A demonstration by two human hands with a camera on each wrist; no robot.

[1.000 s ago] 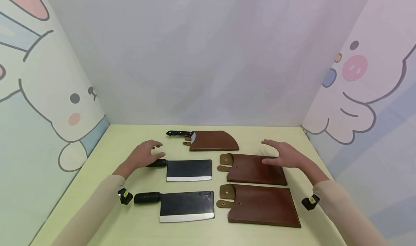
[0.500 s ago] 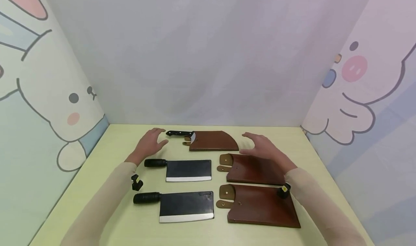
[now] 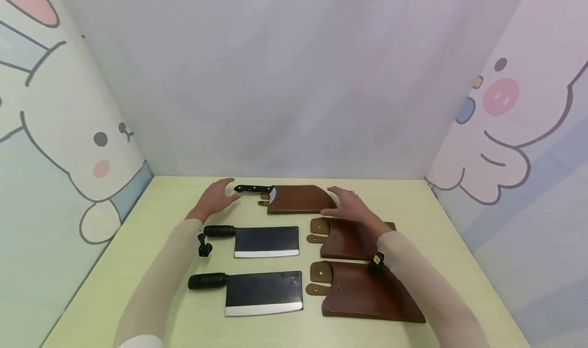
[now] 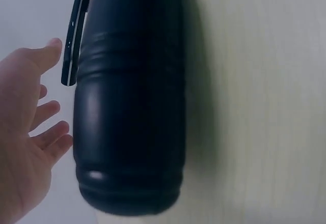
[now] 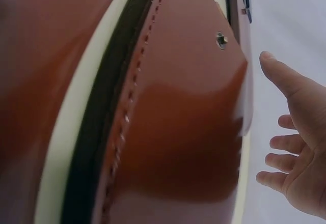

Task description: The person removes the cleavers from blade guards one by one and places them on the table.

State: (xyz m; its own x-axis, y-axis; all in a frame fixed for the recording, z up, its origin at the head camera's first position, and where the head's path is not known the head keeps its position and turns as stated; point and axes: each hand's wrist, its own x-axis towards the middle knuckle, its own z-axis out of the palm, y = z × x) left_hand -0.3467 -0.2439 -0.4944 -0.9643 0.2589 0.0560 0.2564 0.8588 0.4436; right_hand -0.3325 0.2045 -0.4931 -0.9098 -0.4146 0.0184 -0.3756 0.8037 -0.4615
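At the back of the table, a knife with a black riveted handle [image 3: 252, 189] lies in a brown leather sheath [image 3: 300, 200]. My left hand [image 3: 213, 199] is by the handle's end, fingers spread and holding nothing. At the sheath's rounded right end is my right hand [image 3: 346, 205], thumb and fingers apart; whether it touches the leather I cannot tell. The left wrist view has a black cleaver handle [image 4: 130, 107] up close, with the left hand [image 4: 25, 132] beyond it. In the right wrist view, a red-brown sheath [image 5: 178, 107] fills the middle, and the right hand [image 5: 303, 137] is beside it.
Two bare cleavers, an upper one [image 3: 266, 240] and a lower one [image 3: 264, 293], lie nearer the front, handles leftward. To their right lie two sheaths, an upper one [image 3: 346, 238] and a lower one [image 3: 367, 292], partly under my right forearm. Cartoon-printed walls enclose the table [image 3: 174, 187].
Both hands have moved forward toward the sheathed knife at the back, the right hand also well to the left. The cleavers and sheaths have stayed in place.
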